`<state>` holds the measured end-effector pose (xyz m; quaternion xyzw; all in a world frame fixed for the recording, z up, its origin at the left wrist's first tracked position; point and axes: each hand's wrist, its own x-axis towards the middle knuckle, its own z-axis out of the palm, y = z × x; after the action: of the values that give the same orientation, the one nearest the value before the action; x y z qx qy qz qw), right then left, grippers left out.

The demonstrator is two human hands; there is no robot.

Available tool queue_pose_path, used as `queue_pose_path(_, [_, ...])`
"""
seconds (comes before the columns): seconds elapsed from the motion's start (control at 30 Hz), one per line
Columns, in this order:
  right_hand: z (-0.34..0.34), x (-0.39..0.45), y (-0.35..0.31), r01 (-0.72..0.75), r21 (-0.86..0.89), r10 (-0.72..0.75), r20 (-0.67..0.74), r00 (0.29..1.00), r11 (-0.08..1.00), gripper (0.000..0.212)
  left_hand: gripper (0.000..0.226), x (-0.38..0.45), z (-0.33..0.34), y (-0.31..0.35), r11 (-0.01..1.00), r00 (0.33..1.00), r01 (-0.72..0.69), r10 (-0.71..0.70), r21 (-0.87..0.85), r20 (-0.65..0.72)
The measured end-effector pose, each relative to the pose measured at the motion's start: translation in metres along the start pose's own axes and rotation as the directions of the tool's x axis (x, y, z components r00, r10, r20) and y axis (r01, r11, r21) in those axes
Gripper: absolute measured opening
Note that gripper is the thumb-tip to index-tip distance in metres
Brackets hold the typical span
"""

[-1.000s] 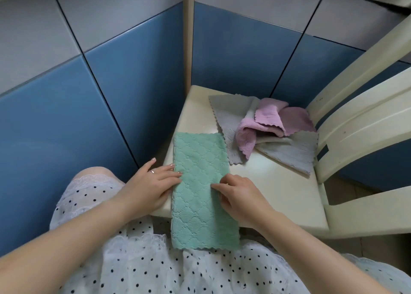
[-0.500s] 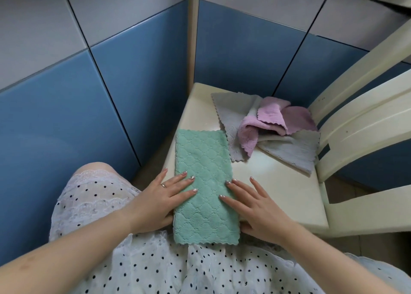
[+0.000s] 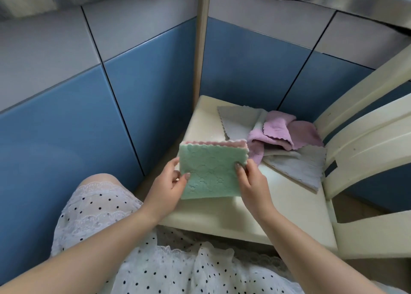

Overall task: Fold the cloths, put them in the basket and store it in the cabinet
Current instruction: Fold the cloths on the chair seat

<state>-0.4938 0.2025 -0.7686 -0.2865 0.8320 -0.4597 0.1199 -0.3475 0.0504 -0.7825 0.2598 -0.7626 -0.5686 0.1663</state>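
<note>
We note the green cloth (image 3: 209, 173), half a second ago flat and long on the seat (image 3: 289, 204), is now folded square and lifted just above it, left hand (image 3: 165, 189) and right hand (image 3: 251, 180) each pinching a side edge; pink cloth (image 3: 280, 131) and grey cloth (image 3: 298, 166) remain unfolded.

Both hands (image 3: 165, 188) (image 3: 252, 183) raised, fingers pinching.

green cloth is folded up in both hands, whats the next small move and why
Probably set the green cloth down flat on the bare front of the chair seat. Left hand and right hand pinch its sides, it already looks folded square, no basket is in view, and the pink cloth and grey cloth lie unfolded.
</note>
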Motion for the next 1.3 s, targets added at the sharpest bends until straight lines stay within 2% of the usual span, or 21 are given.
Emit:
queue_pose_path(0.07, [0.007,0.015,0.005,-0.094,-0.046,0.095,0.034,0.995,0.995,0.024,0.063,0.008,0.003,0.001,0.998,0.999,0.044,-0.044,0.045,-0.001])
queue_pose_path(0.13, [0.013,0.026,0.012,-0.158,-0.136,0.168,0.063,0.984,0.978,0.023,0.068,0.015,0.006,-0.001,0.993,0.997,0.071,-0.072,0.096,0.003])
queue_pose_path(0.23, [0.019,0.037,0.017,-0.207,-0.229,0.227,0.063,0.972,0.951,0.022,0.052,0.023,0.007,-0.001,0.980,0.997,0.074,-0.079,0.182,0.020])
queue_pose_path(0.33, [0.021,0.044,0.015,-0.194,-0.294,0.223,0.068,0.972,0.936,0.019,0.038,0.027,0.008,-0.001,0.960,0.998,0.064,-0.067,0.274,-0.001])
queue_pose_path(0.47, [0.021,0.048,0.016,-0.150,-0.356,0.190,0.082,0.978,0.922,0.019,0.035,0.027,0.009,-0.002,0.946,0.998,0.060,-0.055,0.317,-0.025])
queue_pose_path(0.53, [0.023,0.049,0.017,-0.153,-0.381,0.199,0.085,0.976,0.912,0.020,0.035,0.029,0.008,-0.002,0.943,0.995,0.102,-0.102,0.317,-0.015])
queue_pose_path(0.63, [0.022,0.052,0.015,-0.172,-0.389,0.229,0.103,0.968,0.905,0.022,0.036,0.037,0.000,0.000,0.939,0.975,0.178,-0.209,0.295,0.076])
queue_pose_path(0.7, [0.018,0.053,0.014,-0.202,-0.393,0.253,0.081,0.964,0.897,0.033,0.037,0.039,-0.007,0.002,0.895,0.973,0.159,-0.214,0.417,0.089])
queue_pose_path(0.73, [0.014,0.053,0.014,-0.204,-0.410,0.245,0.049,0.968,0.889,0.037,0.038,0.040,-0.009,0.002,0.845,0.984,0.115,-0.167,0.522,0.053])
queue_pose_path(0.8, [0.009,0.051,0.015,-0.121,-0.457,0.122,-0.028,0.992,0.881,0.041,0.037,0.039,-0.009,0.001,0.741,0.999,0.001,0.023,0.671,-0.027])
queue_pose_path(0.87, [0.012,0.048,0.012,0.071,-0.487,-0.098,-0.030,0.995,0.871,0.041,0.036,0.039,0.001,0.000,0.631,0.978,-0.141,0.210,0.763,0.007])
queue_pose_path(0.9, [0.017,0.045,0.011,0.176,-0.511,-0.197,0.012,0.980,0.842,0.043,0.039,0.040,0.007,0.000,0.569,0.965,-0.188,0.260,0.801,0.042])
queue_pose_path(0.97, [0.033,0.039,0.008,0.304,-0.584,-0.276,0.139,0.951,0.753,0.046,0.052,0.045,0.021,0.000,0.483,0.965,-0.234,0.220,0.844,0.141])
queue_pose_path(1.03, [0.046,0.033,0.006,0.353,-0.637,-0.219,0.282,0.934,0.686,0.050,0.057,0.048,0.032,0.000,0.455,0.976,-0.214,0.065,0.864,0.207])
queue_pose_path(1.1, [0.051,0.029,0.009,0.358,-0.663,-0.125,0.373,0.919,0.658,0.063,0.057,0.051,0.036,-0.006,0.442,0.975,-0.177,-0.045,0.879,0.219])
queue_pose_path(1.17, [0.049,0.031,0.016,0.336,-0.681,-0.029,0.420,0.907,0.651,0.076,0.064,0.053,0.033,-0.011,0.399,0.976,-0.161,-0.073,0.903,0.206])
queue_pose_path(1.23, [0.043,0.033,0.021,0.320,-0.704,0.002,0.415,0.910,0.634,0.082,0.081,0.055,0.030,-0.015,0.405,0.976,-0.158,-0.073,0.901,0.204])
queue_pose_path(1.3, [0.039,0.032,0.021,0.290,-0.706,0.031,0.404,0.914,0.646,0.089,0.085,0.056,0.028,-0.017,0.420,0.975,-0.147,-0.090,0.895,0.202])
